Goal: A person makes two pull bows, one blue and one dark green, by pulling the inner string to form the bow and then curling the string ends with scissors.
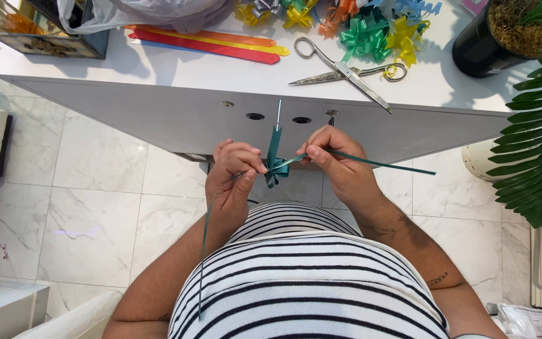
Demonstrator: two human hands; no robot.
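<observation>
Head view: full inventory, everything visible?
teal ribbon: 1, teal, pinched between both hands, tails trailing left and right
scissors: 1, silver, open on the white table
flat ribbon strips: several, red, yellow, blue, table top left
finished bows: a pile, green, yellow, orange, blue, table top
plastic bag: 1, grey-white, table top left
potted plant: 1, black pot, table right
fern fronds: green, right edge
left hand: 1, pinching ribbon
right hand: 1, pulling a ribbon tail

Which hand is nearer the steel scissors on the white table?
Right. The right hand sits almost directly below the steel scissors; the left hand is further left, both pinching the teal ribbon bow.
</observation>
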